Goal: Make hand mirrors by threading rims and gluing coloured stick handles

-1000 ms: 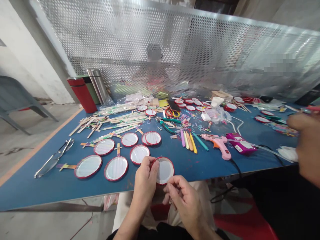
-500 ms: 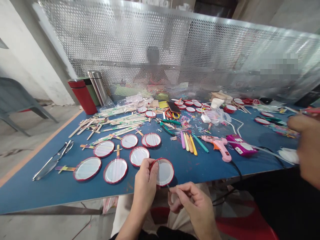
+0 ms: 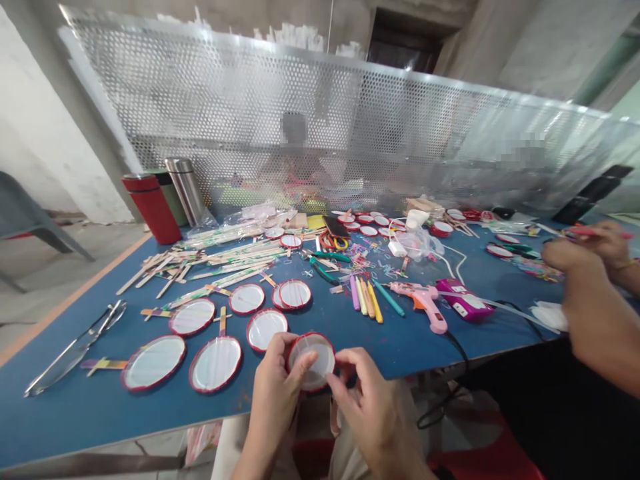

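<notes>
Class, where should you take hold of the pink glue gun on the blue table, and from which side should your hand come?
Take the grip of the pink glue gun from above, on the near side. The grip slants toward the table's near edge, while the nozzle points away to the left. Mind the black cord beside the grip.

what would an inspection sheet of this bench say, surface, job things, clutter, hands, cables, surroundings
surface: blue work table, crowded
job things: red-rimmed disc, other discs on sticks nearby
clutter: wooden craft sticks, rubber bands, pliers
hands: left hand grips disc, right hand at its rim
cables: black cord from pink glue gun, drops over table edge
surroundings: perforated metal screen, red flask, steel flask, grey chair, co-worker's hand at right
</notes>
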`<state>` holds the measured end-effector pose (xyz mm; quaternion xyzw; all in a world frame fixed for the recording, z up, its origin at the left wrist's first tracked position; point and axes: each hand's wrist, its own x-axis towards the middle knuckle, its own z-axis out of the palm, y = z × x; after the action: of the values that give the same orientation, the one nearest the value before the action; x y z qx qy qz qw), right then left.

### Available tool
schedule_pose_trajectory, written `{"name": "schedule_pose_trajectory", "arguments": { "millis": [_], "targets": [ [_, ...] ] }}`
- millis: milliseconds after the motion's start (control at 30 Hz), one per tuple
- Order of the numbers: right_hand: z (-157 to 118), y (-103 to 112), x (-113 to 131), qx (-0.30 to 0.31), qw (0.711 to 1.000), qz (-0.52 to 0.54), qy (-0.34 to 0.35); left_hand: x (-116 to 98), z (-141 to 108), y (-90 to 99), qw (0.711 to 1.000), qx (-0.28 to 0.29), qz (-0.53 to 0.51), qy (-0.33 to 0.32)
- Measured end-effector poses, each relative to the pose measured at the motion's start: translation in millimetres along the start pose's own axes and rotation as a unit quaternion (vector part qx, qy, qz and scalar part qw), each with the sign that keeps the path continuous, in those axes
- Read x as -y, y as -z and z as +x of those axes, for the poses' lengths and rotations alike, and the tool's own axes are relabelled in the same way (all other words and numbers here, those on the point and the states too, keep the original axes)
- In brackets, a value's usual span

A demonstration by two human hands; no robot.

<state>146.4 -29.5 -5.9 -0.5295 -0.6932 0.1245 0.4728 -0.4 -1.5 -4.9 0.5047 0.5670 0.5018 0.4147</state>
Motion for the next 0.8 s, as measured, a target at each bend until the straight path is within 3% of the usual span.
{"name": "schedule_pose_trajectory", "arguments": {
  "millis": [300,467,633,800],
  "targets": [
    [-25.1,-28.2,-12.6,-0.016,0.995,-0.006,0.096,-4.8,0.5,2.0,0.998,-0.036,0.053,0.006],
    [-25.4,-22.3,-18.1,0.048,0.992,0.004,0.115,-1.8,-0.4,1.6,0.998,-0.031,0.043,0.02],
    [-22.6,-18.0,-17.4,0.07,0.991,0.005,0.115,8.9,0.8,4.2,0.999,-0.017,0.019,0.02],
    [0.8,2.9,-9.8,0.117,0.991,0.039,0.049,8.8,3.1,2.8,1.0,0.012,0.023,0.011]
  ]
}}
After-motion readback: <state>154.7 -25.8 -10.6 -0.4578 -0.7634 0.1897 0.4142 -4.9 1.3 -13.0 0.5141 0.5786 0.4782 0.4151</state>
